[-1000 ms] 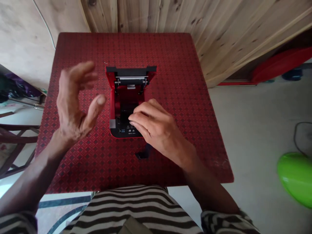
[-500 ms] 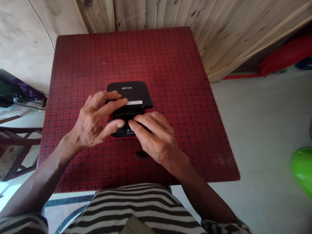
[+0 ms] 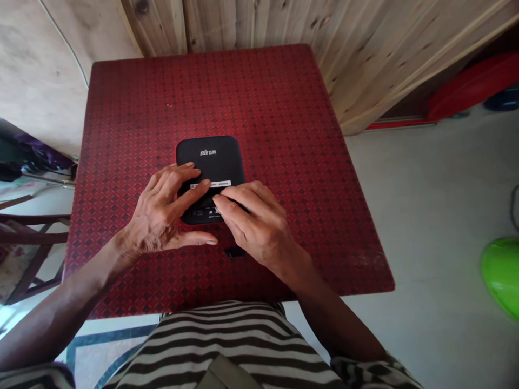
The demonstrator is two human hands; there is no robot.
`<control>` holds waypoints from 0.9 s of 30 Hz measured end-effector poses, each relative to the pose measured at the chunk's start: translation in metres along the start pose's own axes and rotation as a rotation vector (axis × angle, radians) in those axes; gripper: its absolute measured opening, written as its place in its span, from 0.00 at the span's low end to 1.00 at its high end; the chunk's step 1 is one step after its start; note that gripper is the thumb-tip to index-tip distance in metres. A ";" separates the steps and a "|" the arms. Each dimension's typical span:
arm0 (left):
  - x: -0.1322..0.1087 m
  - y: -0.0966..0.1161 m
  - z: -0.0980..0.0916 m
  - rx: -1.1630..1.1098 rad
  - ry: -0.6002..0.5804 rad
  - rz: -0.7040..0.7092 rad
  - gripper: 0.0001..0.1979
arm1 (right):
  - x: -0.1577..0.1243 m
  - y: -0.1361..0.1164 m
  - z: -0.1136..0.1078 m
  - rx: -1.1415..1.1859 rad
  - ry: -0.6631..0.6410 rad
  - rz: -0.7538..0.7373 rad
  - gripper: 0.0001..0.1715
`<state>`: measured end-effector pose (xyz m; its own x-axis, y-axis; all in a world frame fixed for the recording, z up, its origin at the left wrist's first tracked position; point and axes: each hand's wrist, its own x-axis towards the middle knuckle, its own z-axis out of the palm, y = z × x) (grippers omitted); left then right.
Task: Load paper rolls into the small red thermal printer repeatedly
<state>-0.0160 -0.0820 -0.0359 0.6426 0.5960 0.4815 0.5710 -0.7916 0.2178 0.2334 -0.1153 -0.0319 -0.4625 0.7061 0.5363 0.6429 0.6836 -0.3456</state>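
Note:
A black flat device [image 3: 217,167] with rounded corners, white lettering and a white label strip lies on the table. Its lid is down, level with the front strip that carries small icons. My left hand [image 3: 160,210] rests on the device's left side, fingers spread and thumb stretched out in front of its near edge. At the front right part of the device, my right hand [image 3: 257,219] has thumb and fingertips pinched together. Whatever is between those fingertips is hidden. Close below, a small black piece [image 3: 235,252] lies on the tabletop, partly beside my right hand.
The table [image 3: 279,108] has a red patterned cover and stands against a wood-plank wall [image 3: 227,24]. A dark wooden chair [image 3: 34,237] is at the left. On the floor to the right sits a green rounded object [image 3: 503,275].
The device's raised, tilted lid has come down flat, and its lettering now shows clearly. My left thumb has moved off the device toward me. My right hand stays at the front right.

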 end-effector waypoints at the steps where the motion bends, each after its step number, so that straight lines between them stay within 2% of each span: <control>1: -0.001 0.000 0.001 -0.003 -0.009 -0.012 0.46 | 0.000 0.000 -0.001 0.017 0.002 0.003 0.14; 3: -0.003 0.001 0.002 -0.017 -0.025 -0.032 0.45 | -0.001 -0.001 -0.004 0.065 0.041 0.010 0.15; 6: -0.010 0.009 0.001 -0.062 0.007 -0.095 0.43 | -0.005 0.002 -0.011 0.126 0.179 0.088 0.18; 9: -0.023 0.022 0.002 -0.061 0.145 -0.225 0.41 | -0.014 0.017 -0.014 0.136 0.312 0.264 0.13; 11: -0.035 0.029 0.005 -0.014 0.231 -0.284 0.38 | -0.021 0.033 -0.008 0.187 0.335 0.402 0.11; 14: -0.050 0.031 0.013 0.074 0.264 -0.245 0.32 | -0.028 0.054 0.010 0.350 0.250 0.557 0.13; 18: -0.057 0.028 0.019 0.163 0.254 -0.181 0.27 | -0.029 0.064 0.029 0.576 0.117 0.627 0.17; 22: -0.055 0.031 0.019 0.162 0.244 -0.196 0.25 | -0.027 0.063 0.030 0.713 0.054 0.638 0.16; 27: -0.050 0.036 0.017 0.105 0.259 -0.220 0.25 | -0.027 0.064 0.024 0.762 0.032 0.685 0.18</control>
<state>-0.0190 -0.1383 -0.0663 0.3551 0.6857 0.6354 0.7391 -0.6221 0.2583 0.2724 -0.0859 -0.0872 -0.1184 0.9914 0.0562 0.1991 0.0791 -0.9768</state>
